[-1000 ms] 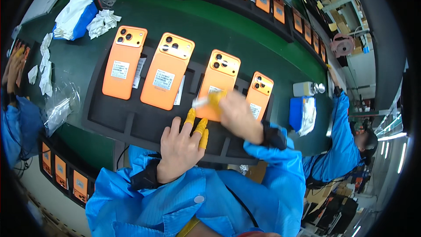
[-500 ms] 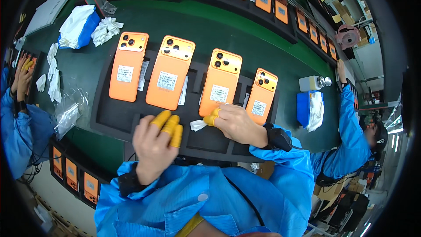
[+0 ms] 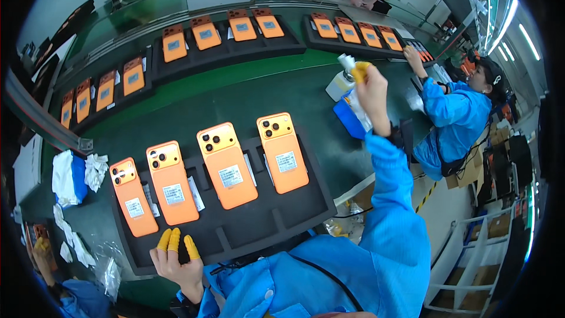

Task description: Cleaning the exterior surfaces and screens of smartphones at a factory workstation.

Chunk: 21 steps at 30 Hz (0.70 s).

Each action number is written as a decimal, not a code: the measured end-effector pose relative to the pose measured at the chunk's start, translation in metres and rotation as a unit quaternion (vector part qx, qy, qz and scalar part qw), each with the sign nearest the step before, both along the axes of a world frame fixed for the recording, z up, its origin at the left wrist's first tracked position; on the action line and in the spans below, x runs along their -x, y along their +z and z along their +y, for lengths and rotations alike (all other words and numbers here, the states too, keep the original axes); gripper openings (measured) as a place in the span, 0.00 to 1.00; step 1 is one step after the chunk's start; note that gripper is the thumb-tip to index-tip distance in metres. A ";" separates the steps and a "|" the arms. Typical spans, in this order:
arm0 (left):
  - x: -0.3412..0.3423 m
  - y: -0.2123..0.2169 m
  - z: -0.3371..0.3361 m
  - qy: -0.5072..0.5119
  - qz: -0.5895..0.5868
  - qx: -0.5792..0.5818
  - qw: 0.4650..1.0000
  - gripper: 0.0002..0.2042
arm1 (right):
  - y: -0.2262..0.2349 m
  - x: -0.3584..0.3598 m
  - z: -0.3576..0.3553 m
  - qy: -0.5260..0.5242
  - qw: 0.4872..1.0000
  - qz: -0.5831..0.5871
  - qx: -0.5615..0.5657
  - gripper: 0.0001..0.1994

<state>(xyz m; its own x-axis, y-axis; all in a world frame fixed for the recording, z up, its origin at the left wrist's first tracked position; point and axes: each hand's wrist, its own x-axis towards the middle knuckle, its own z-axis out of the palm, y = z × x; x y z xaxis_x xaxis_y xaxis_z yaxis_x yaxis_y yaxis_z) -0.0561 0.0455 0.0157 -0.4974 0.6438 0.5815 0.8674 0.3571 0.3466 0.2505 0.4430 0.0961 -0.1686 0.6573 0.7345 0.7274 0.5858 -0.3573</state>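
My right hand (image 3: 371, 91), with yellow finger cots, is raised at the right and pinches a folded white wipe (image 3: 347, 60). It is over a whitish bottle (image 3: 339, 86) whose top is partly hidden. At the tray's near left edge, my left hand (image 3: 178, 264) has its cotted fingers stretched out and apart, holding nothing. Four orange phones lie camera side up in the black tray (image 3: 259, 238): the leftmost phone (image 3: 143, 222), a second phone (image 3: 183, 215), a third phone (image 3: 238, 198) and the rightmost phone (image 3: 292, 182). Each bears a white label.
A blue box of wipes (image 3: 351, 119) stands beside the bottle. Another box of wipes (image 3: 69, 179), crumpled wipes (image 3: 96, 171) and a clear plastic bag (image 3: 109, 274) are at the left. Trays of phones (image 3: 235, 47) line the far side. A co-worker (image 3: 450, 103) works at the right.
My right hand has left the phones with the wipe and risen rightward to the bottle. My left hand has come down at the tray's near left edge. The view has swung right.
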 end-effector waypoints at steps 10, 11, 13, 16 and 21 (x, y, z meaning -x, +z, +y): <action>-0.027 -0.005 0.003 -0.054 -0.022 0.017 0.998 0.10 | -0.032 0.023 0.031 -0.081 0.994 -0.069 0.017 0.11; -0.026 -0.003 0.004 -0.052 -0.020 0.017 0.998 0.10 | -0.032 0.023 0.032 -0.105 0.990 -0.087 0.033 0.10; -0.022 0.001 0.008 -0.074 -0.019 -0.011 0.997 0.09 | -0.030 0.025 0.032 -0.133 0.982 -0.112 0.067 0.10; -0.014 0.024 0.010 -0.066 -0.112 0.066 0.989 0.11 | -0.020 0.019 0.025 -0.159 0.979 -0.119 0.052 0.09; 0.035 0.112 0.008 -0.001 -0.141 -0.066 0.988 0.08 | -0.027 0.012 0.032 -0.131 0.980 -0.133 0.072 0.10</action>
<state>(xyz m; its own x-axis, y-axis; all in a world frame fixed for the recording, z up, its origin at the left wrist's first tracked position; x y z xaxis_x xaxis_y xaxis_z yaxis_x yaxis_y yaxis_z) -0.0916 0.0538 0.1278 -0.6502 0.5729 0.4990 0.7305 0.2910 0.6178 0.2387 0.4753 0.0691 -0.1544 0.7967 0.5843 0.9245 0.3251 -0.1990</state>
